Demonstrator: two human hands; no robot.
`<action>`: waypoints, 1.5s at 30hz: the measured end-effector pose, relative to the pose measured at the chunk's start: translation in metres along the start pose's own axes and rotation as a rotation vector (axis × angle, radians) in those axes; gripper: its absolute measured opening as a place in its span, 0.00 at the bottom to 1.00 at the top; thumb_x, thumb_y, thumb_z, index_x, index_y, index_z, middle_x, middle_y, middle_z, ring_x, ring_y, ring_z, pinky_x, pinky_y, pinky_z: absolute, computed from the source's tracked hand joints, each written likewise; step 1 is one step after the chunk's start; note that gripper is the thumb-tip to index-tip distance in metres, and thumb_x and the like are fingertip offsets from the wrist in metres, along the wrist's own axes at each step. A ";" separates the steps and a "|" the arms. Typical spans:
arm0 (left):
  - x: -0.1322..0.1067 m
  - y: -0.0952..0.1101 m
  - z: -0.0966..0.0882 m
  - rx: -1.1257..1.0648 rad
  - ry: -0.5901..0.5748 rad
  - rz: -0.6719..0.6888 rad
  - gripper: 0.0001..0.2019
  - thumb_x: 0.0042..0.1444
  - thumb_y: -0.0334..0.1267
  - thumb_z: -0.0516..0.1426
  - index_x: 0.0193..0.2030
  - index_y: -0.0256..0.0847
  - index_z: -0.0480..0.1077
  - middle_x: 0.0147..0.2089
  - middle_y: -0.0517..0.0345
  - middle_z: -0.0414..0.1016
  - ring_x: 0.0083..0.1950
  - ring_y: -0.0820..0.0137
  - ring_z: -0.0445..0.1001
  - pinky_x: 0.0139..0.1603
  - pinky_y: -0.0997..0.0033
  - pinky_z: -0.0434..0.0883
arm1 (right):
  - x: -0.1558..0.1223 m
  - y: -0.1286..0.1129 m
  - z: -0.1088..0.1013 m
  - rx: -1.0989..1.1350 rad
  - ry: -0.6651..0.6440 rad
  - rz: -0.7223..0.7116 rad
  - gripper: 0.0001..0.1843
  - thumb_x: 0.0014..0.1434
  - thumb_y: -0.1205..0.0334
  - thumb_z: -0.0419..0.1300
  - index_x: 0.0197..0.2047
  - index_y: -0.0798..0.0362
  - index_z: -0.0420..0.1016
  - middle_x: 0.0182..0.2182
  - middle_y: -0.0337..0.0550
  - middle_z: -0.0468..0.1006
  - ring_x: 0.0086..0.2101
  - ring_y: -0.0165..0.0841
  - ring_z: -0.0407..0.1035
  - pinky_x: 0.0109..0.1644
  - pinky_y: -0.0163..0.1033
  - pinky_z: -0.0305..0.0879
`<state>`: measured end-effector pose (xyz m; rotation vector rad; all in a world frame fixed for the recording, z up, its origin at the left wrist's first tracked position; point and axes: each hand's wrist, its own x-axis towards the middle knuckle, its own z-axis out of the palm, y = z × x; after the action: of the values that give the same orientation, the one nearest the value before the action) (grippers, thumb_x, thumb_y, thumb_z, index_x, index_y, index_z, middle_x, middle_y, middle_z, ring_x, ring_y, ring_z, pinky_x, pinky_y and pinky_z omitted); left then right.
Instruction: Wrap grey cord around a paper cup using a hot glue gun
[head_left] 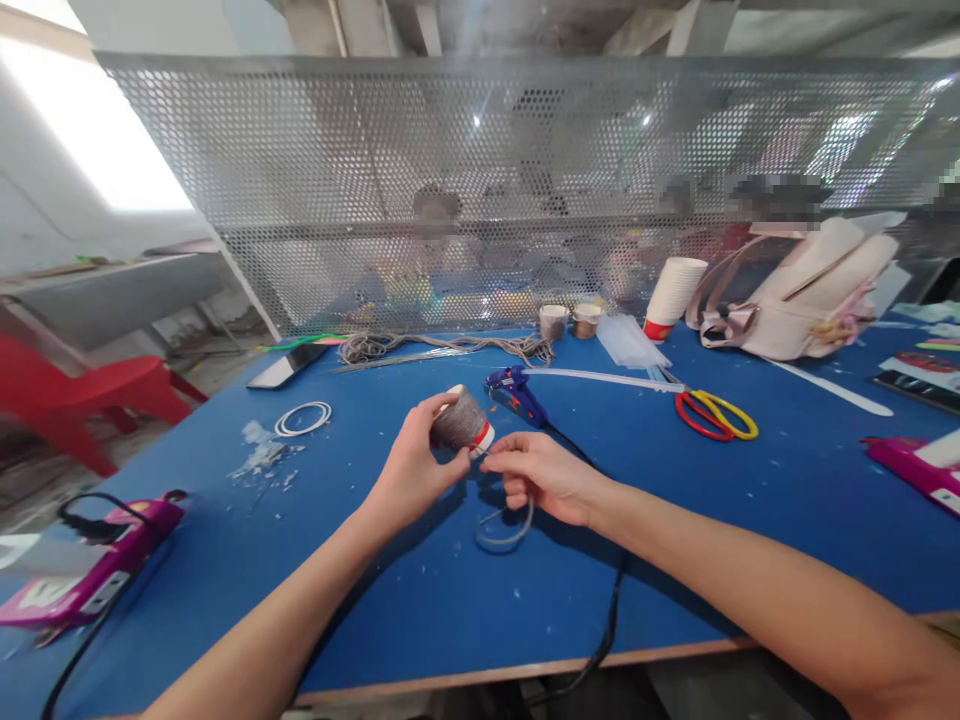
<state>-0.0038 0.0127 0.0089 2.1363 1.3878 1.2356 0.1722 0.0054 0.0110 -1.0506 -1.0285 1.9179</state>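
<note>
The left hand (pixel 416 450) is clamped around a cord-wrapped paper cup (pixel 459 420), which is tilted, its red and white band uncovered. The cup is to the near left of the blue glue gun (pixel 517 395). The right hand (pixel 551 475), on the near side of the glue gun, has thumb and forefinger together on the grey cord (pixel 502 543) at the banded end of the cup; the cord hangs in a loop below this hand.

To the right of the glue gun lie red-and-yellow-handled scissors (pixel 716 415). Beyond it stand two wrapped cups (pixel 570 321), with a stack of paper cups (pixel 675 295) farther right. A cord bundle (pixel 367 348) lies to its far left, and a white ring (pixel 302 420) to its left. All rest on the blue table (pixel 420 620), except the items in hand.
</note>
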 end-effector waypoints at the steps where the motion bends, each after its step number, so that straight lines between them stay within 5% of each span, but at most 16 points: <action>1: 0.000 0.002 0.000 -0.010 -0.024 -0.035 0.26 0.48 0.35 0.58 0.55 0.42 0.61 0.48 0.54 0.71 0.41 0.69 0.70 0.42 0.68 0.68 | -0.002 -0.001 -0.003 -0.073 0.030 -0.029 0.12 0.46 0.67 0.67 0.28 0.54 0.65 0.16 0.26 0.61 0.15 0.19 0.50 0.19 0.29 0.48; 8: 0.002 0.015 -0.004 -0.092 -0.148 -0.196 0.25 0.44 0.35 0.58 0.52 0.41 0.61 0.35 0.63 0.71 0.30 0.74 0.67 0.32 0.73 0.65 | -0.002 -0.003 -0.010 -0.550 0.086 -0.330 0.05 0.51 0.71 0.61 0.31 0.54 0.69 0.20 0.31 0.69 0.19 0.22 0.63 0.23 0.30 0.58; 13: -0.001 0.020 -0.003 -0.127 -0.179 -0.209 0.25 0.44 0.35 0.58 0.51 0.42 0.62 0.35 0.63 0.71 0.31 0.74 0.67 0.32 0.74 0.65 | -0.005 -0.003 -0.007 -0.587 0.094 -0.261 0.05 0.52 0.72 0.58 0.31 0.54 0.68 0.18 0.31 0.67 0.17 0.23 0.60 0.22 0.30 0.56; 26: -0.001 0.024 -0.004 -0.222 -0.268 -0.284 0.24 0.43 0.35 0.59 0.50 0.42 0.62 0.40 0.61 0.71 0.35 0.73 0.69 0.34 0.73 0.68 | -0.010 0.002 -0.010 -1.031 0.204 -0.771 0.05 0.56 0.70 0.61 0.29 0.54 0.73 0.28 0.38 0.74 0.30 0.28 0.67 0.36 0.33 0.61; 45: 0.000 0.026 -0.007 -0.260 -0.229 -0.286 0.22 0.42 0.36 0.59 0.47 0.41 0.63 0.39 0.60 0.72 0.36 0.69 0.72 0.36 0.70 0.71 | -0.006 0.005 -0.011 -1.019 0.251 -0.780 0.05 0.55 0.68 0.60 0.28 0.53 0.70 0.27 0.38 0.74 0.28 0.28 0.65 0.34 0.34 0.59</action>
<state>0.0061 -0.0009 0.0293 1.7685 1.2989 0.9685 0.1833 0.0009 0.0044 -1.0924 -1.9530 0.5664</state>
